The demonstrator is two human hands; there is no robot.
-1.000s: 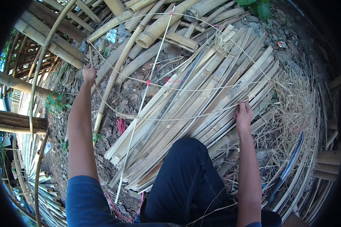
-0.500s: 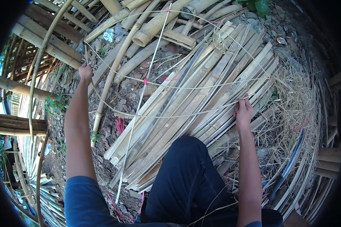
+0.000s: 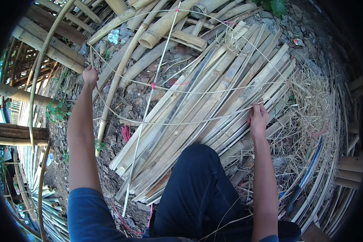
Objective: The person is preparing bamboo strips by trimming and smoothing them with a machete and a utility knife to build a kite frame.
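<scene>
Thin pale bamboo strip (image 3: 181, 121), long and springy, curves over a heap of flat split bamboo slats (image 3: 213, 113) lying on dirt and dry leaves, round bamboo poles (image 3: 157, 28) beyond it. Left hand (image 3: 90, 76) is stretched far out left of the heap, fist closed on the strip's end, I think. Right hand (image 3: 257, 120) pinches the strip at the heap's right edge.
</scene>
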